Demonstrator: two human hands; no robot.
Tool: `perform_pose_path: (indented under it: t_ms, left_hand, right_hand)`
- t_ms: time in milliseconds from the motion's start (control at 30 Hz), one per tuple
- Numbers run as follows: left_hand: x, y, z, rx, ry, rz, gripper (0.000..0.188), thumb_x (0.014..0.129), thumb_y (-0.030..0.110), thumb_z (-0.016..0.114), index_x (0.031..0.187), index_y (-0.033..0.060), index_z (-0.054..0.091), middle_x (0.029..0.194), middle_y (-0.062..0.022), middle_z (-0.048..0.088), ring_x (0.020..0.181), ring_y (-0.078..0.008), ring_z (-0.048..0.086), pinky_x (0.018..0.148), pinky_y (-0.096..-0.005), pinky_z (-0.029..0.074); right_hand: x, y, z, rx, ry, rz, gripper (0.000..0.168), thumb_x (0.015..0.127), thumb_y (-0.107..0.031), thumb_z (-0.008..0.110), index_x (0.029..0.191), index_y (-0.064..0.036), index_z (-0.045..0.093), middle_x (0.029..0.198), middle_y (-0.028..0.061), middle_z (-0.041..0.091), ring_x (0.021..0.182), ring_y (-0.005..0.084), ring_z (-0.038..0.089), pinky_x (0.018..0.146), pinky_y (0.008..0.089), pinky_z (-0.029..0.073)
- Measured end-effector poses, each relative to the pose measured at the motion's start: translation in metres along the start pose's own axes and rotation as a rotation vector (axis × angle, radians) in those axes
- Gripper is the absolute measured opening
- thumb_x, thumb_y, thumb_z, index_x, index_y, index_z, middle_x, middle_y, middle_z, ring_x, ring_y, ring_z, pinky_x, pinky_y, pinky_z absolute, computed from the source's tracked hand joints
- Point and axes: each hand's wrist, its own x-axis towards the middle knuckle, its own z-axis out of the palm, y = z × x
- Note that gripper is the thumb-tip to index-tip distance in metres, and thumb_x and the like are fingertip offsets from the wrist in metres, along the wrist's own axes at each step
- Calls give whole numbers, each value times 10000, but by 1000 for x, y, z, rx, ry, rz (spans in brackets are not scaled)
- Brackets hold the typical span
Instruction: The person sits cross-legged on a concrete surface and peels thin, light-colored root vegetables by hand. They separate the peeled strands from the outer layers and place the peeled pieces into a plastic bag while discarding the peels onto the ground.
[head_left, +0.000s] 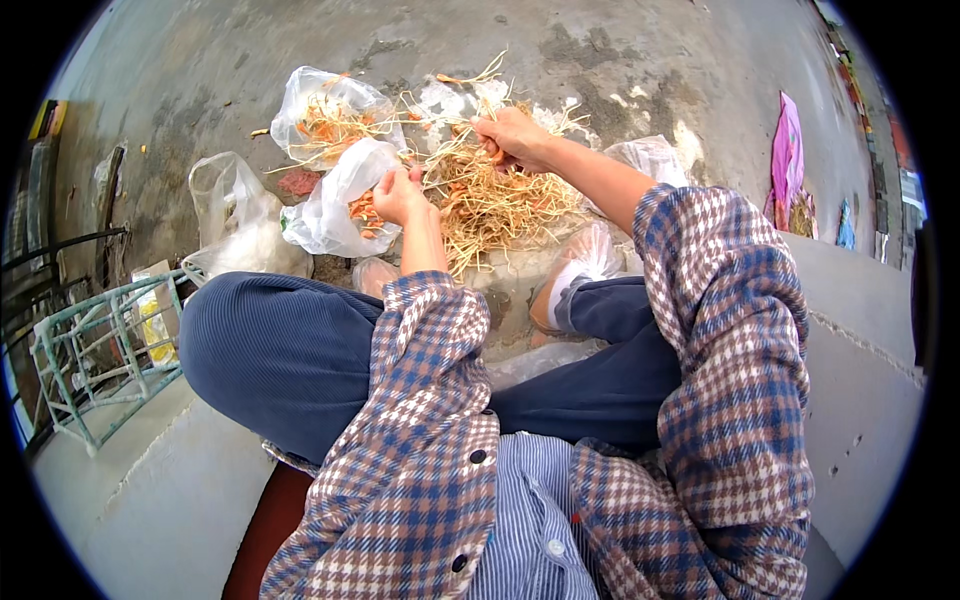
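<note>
A heap of dry, straw-coloured stalks or roots lies on the ground before my feet, with orange bits among it. My right hand is closed on some of these stalks above the heap's top. At the heap's left edge, the fingertips of my left hand are pinched together beside a white plastic bag; whether they hold a stalk is too small to tell. Small orange pieces show in that bag's mouth. Behind it, a clear plastic bag lies open with orange pieces and pale strands inside.
Another clear bag with whitish contents stands by my left knee. A green metal rack is at the left. More crumpled plastic lies right of the heap. A pink bag is farther right. My plastic-covered shoe stands near the heap.
</note>
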Motion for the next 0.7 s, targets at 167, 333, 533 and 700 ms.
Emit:
perform_pose_path:
  t_ms: [167,333,533,700]
  left_hand:
    - [2,-6,-7,94,-25,-216,446,806,38,564,1198,-58,372,1024,-155,549,826,-273,606,669,-326,545]
    - [-43,3,12,264,-749,-374,308,864,188,538,1092,-17,510,967,-103,597,795,-188,620,622,-294,521]
    - [-54,16,25,481,-961,-255,253,850,287,587,881,36,605,758,-47,623,586,-103,587,470,-204,454]
    - [-58,20,26,577,-999,-230,257,823,290,638,818,36,605,709,-46,617,531,-86,563,428,-188,426]
  right_hand:
    - [3,-1,-1,-16,-9,-18,326,926,-293,488,691,-67,495,593,8,489,439,95,483,396,236,451]
    - [7,2,-6,-82,9,-37,263,915,-247,510,769,-32,549,645,42,550,498,117,547,445,232,512]
    - [16,10,-14,-33,103,-46,247,908,-199,515,742,-23,561,651,44,550,529,111,557,472,252,515]
    - [21,13,-16,-80,132,-58,238,896,-183,511,723,-27,561,640,36,540,516,118,543,476,265,502]
